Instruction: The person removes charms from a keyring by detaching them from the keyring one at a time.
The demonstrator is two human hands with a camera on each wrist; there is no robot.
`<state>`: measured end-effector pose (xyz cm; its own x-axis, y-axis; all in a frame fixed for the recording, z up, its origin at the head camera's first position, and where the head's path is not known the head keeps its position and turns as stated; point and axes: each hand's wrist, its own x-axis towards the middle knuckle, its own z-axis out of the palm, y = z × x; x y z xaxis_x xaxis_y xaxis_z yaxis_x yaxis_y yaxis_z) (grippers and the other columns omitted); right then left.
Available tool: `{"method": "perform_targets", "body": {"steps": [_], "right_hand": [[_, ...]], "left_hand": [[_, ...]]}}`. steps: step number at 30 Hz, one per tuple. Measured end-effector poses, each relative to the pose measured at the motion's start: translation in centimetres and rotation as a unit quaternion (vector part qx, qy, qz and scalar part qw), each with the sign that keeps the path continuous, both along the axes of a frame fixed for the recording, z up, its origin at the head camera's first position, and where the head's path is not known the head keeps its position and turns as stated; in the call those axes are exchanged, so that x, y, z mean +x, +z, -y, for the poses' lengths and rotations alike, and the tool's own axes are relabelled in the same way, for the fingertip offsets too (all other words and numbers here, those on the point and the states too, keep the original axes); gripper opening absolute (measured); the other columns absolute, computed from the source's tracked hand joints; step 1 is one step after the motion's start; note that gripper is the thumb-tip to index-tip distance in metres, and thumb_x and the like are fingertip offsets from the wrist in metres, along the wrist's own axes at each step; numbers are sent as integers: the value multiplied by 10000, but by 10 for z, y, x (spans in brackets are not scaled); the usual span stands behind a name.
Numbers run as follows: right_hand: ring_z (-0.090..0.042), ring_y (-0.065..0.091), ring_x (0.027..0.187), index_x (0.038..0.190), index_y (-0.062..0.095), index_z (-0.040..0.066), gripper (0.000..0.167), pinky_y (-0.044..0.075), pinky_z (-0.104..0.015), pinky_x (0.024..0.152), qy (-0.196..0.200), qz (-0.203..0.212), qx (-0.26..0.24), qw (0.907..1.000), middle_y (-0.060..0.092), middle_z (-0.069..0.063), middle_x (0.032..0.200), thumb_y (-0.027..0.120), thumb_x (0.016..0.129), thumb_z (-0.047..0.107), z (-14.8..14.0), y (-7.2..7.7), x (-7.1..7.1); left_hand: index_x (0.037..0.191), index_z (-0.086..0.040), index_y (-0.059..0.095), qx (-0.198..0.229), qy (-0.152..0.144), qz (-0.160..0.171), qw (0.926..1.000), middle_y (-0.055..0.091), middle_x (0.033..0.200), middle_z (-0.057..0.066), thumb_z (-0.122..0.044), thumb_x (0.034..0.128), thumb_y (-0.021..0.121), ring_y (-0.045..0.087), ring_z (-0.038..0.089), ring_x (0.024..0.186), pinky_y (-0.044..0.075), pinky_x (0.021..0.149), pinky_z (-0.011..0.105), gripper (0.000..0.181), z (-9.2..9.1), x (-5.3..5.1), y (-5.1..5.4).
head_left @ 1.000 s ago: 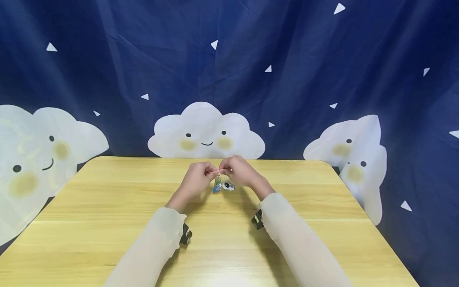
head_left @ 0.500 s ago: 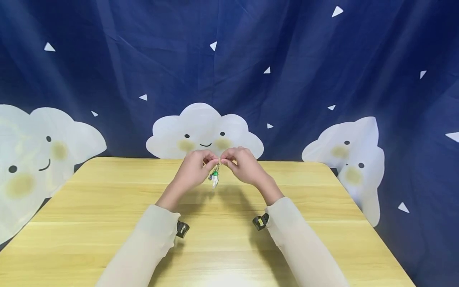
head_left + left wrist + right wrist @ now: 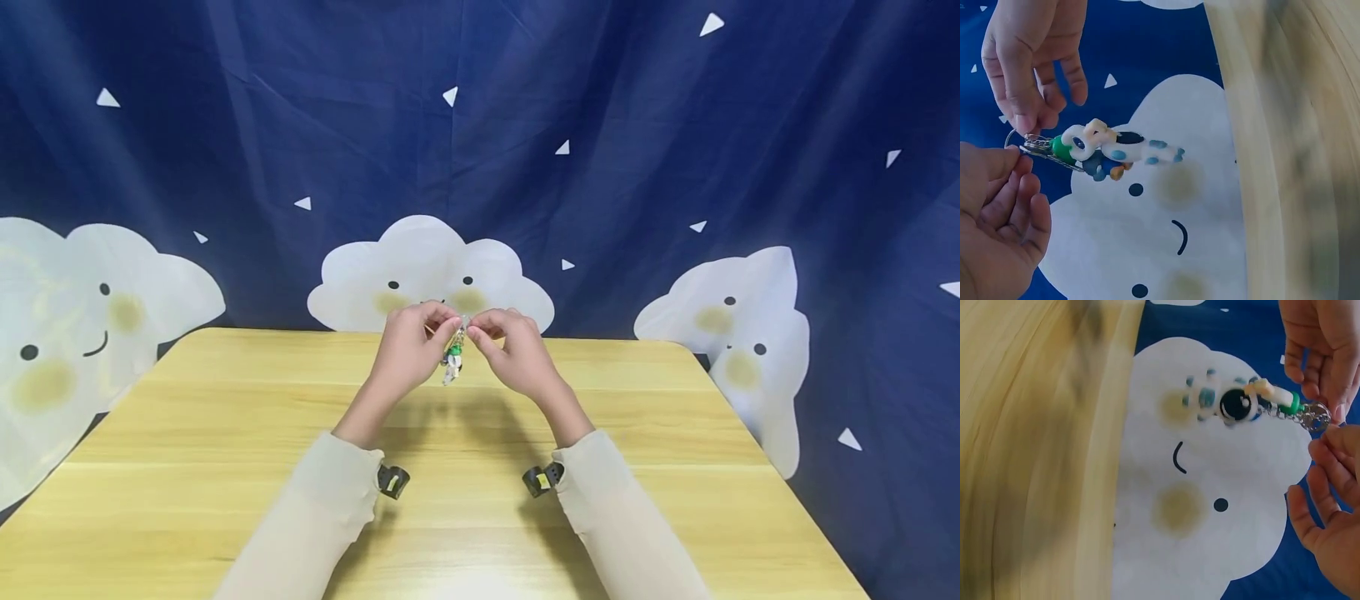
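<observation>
1. Dark-blue fabric curtain (image 3: 510,108) printed with white triangles and smiling white clouds fills the background
2. Before it spreads a pale-yellow, wood-grained tabletop (image 3: 465,533) with rounded far corners, shadows of the arms on it
3. Two cream-coloured cloth sleeves (image 3: 307,517) reach in from the near side
4. Left hand (image 3: 408,346) and right hand (image 3: 513,350) meet above the far part of the tabletop, each seeming to pinch the metal of a keyring at thumb and index tip, the other fingers loosely bent
5. Small black wrist cameras (image 3: 393,481) sit at the cuffs
6. Between the hands, off the tabletop, hang the charms: a glossy white astronaut figure with a round black visor (image 3: 1234,405), a small blue figure with orange-brown feet (image 3: 1112,167), and a green piece (image 3: 1060,148); they look like light, hard, smooth plastic, apt to swing and slip if held by the body
7. Thin silver metal split ring (image 3: 1011,137) at the top, probably stiff and springy, gives the surest hold, pinched at its rim with the fingertips
</observation>
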<state>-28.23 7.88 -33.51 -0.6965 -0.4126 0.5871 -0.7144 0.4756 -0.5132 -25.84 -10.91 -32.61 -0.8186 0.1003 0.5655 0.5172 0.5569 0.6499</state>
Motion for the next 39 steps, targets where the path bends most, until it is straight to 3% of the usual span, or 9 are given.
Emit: {"method": "perform_targets", "body": {"steps": [5,8,12,17,25,31,39], "right_hand": [[-196,615,902,1003,725,58,106,545,-425,800,-75,-186,-239,9995,714,-16,883,657,1008,139,1,-2,4],[-204,589,897,978,707,60,101,503,-429,806,-36,-345,-263,9991,683,-18,864,637,1012,124,-1,-4,7],[-206,562,890,974,692,60,99,485,-412,806,13,-497,-268,9984,665,-24,873,620,1021,109,-6,-9,9],[-197,553,885,982,683,51,79,484,-390,801,99,-605,-260,9978,658,-25,875,625,1019,90,-12,-12,8],[-191,549,873,1011,683,47,70,472,-383,789,303,-704,-139,9970,663,-24,883,625,1019,85,-13,-12,8],[-185,551,854,1031,695,43,79,471,-349,782,297,-763,-196,9964,675,-25,880,640,1012,95,-11,-10,11],[-223,600,850,1000,710,37,69,495,-346,757,263,-916,-514,9941,705,-38,877,728,952,83,-9,-9,12]], "left_hand": [[998,-40,739,263,-9,-185,9995,732,853,33,-121,986,694,659,150,742,558,689,319,94,-3,0,-7],[1016,-34,736,292,-166,-334,9989,722,871,42,-98,982,690,658,162,781,569,713,334,86,-6,2,-9],[1018,-38,731,45,-269,-657,9975,689,886,43,-78,983,679,632,180,834,576,747,364,74,-12,0,-13],[1029,-39,735,-211,-171,-911,9955,693,907,38,-90,987,683,622,181,861,565,767,343,84,-15,-3,-17],[989,-29,705,-55,-280,-976,9948,680,887,64,-101,969,714,636,207,837,585,770,416,76,-15,-2,-19],[984,-26,679,37,-93,-929,9956,665,865,70,-92,982,691,631,199,805,566,755,344,67,-17,0,-21],[966,-14,670,637,-121,-874,9941,665,820,65,-74,992,668,617,175,747,562,713,325,66,-19,1,-19]]}}
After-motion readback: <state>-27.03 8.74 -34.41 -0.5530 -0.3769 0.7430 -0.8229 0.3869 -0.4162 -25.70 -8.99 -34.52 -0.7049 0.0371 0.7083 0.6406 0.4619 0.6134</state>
